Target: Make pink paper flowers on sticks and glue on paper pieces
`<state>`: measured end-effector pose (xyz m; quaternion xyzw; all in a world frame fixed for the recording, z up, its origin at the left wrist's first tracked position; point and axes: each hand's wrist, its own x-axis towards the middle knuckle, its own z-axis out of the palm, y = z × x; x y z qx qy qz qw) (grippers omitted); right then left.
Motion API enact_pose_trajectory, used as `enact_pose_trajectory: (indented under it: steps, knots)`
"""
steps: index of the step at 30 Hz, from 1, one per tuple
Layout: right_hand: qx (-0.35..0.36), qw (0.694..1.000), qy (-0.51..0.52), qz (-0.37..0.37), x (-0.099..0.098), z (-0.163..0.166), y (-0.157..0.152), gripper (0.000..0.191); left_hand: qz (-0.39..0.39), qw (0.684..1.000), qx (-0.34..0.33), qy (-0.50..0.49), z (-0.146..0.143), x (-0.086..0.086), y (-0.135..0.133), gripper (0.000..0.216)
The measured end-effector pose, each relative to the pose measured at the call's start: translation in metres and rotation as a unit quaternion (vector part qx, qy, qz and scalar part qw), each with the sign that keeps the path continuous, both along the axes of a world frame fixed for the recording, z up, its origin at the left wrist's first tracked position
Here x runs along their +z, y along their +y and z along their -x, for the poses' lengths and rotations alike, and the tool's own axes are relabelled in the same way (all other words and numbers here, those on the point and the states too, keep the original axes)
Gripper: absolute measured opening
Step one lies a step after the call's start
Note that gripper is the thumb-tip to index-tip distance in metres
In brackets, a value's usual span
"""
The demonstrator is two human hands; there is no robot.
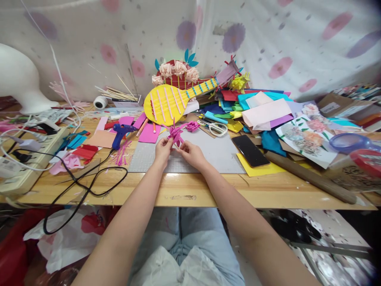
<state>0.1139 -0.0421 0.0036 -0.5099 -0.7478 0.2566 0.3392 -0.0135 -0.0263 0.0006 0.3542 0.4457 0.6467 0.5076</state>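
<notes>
Both hands meet over the grey cutting mat (pixel 214 153) near the front of the wooden table. My left hand (pixel 163 151) is closed, pinching the base of a magenta paper flower (pixel 175 134) with pointed petals. My right hand (pixel 192 154) is closed too, its fingertips pinched on the flower's lower end or stem. A finished pink paper rose (pixel 192 126) lies just behind the flower on the mat. Pink paper fringe scraps (pixel 121 155) lie to the left of my left hand.
A blue glue gun (pixel 121 132) with its black cord sits left; scissors (pixel 216 128) and a black phone (pixel 250 151) sit right. Behind stand a yellow paper guitar (pixel 168 104) and stacked coloured paper (pixel 262 111). A power strip (pixel 26 159) lies far left, a wooden rolling pin (pixel 309 177) right.
</notes>
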Motion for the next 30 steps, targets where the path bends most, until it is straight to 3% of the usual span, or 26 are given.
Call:
enact_pose_trajectory:
  steps: [5, 14, 22, 26, 30]
  knots:
    - [-0.007, 0.998, -0.062, -0.020, 0.005, -0.001, -0.003, 0.017, 0.014, 1.000, -0.011, 0.003, 0.001, -0.001, 0.002, 0.030]
    - [-0.041, 0.981, -0.181, -0.065, 0.003, -0.002, -0.003, 0.019, 0.028, 0.998, 0.025, 0.056, 0.000, -0.005, 0.002, 0.024]
    - [-0.055, 0.977, -0.198, -0.063, 0.001, -0.004, -0.001, 0.019, 0.100, 0.994, -0.028, -0.020, 0.005, 0.005, 0.000, 0.011]
    - [-0.050, 0.976, -0.200, -0.068, 0.001, -0.003, -0.002, 0.020, 0.093, 0.994, -0.043, -0.040, 0.006, 0.006, 0.000, 0.005]
    - [-0.039, 0.973, -0.208, -0.091, 0.001, -0.001, -0.003, 0.020, 0.076, 0.994, -0.016, -0.076, 0.007, 0.004, 0.000, 0.010]
